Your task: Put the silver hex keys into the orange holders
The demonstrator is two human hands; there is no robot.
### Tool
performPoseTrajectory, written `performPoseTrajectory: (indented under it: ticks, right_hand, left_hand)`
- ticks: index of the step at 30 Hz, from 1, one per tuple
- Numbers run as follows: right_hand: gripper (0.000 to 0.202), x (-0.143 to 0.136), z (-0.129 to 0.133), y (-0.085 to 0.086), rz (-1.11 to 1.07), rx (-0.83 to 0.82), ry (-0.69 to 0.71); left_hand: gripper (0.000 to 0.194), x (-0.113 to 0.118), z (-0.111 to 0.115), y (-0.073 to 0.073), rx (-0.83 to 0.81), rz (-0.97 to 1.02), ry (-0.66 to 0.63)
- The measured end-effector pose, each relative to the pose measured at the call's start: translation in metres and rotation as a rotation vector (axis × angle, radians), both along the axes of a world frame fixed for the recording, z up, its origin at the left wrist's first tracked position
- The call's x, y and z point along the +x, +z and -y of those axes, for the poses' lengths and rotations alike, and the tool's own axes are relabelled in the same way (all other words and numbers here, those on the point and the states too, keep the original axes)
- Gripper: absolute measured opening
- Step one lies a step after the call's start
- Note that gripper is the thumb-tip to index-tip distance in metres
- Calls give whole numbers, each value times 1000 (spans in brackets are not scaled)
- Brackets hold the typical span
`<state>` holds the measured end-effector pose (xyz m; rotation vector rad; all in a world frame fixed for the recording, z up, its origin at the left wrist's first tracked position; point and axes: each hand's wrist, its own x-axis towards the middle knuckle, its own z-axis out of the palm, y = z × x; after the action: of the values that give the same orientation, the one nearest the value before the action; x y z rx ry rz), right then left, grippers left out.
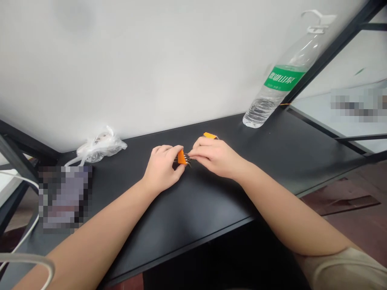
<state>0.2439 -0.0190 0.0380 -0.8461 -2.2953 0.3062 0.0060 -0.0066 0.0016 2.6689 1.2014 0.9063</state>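
Landmark: the table (211, 209), which stands against the wall (151, 60)
Middle of the table: left hand (161, 169) and right hand (214, 157), side by side, fingertips meeting
Between the hands: a small connector piece (182, 157), pinched by the left hand, the right hand's fingertips at its pins
Behind the right hand: a second small piece (209, 135) on the table, just beside the knuckles
Back left of the table: a plastic bag (101, 146) by the wall
Back right of the table: a water bottle (279, 82) standing near the wall, well apart from the hands
Left edge of the table: a cable (21, 237) running down off it
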Motion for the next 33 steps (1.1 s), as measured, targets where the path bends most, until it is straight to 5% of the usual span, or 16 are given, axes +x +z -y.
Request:
performPoseTrajectory:
  ticks: [4,10,14,18,27,33]
  right_hand:
    - [6,-7,0,4,-150,-321,65]
    - [42,-10,-15,-11,-299,-659,-146]
    - [26,-1,-25,-16,-112,-513,-246]
    - [7,4,-26,-21,167,-316,-198]
    - [10,-9,-11,-17,533,-211,-320]
    - [12,-7,-7,-13,452,-249,-323]
  left_hand:
    - [39,2,4,3,29,23,-69]
    - [44,1,5,4,-2,19,-105]
    - [50,-1,-1,2,-37,90,1]
    - [50,-3,-4,0,-73,143,118]
    - [51,-3,-6,-3,-97,111,146]
    - [50,-3,-7,-4,-88,91,137]
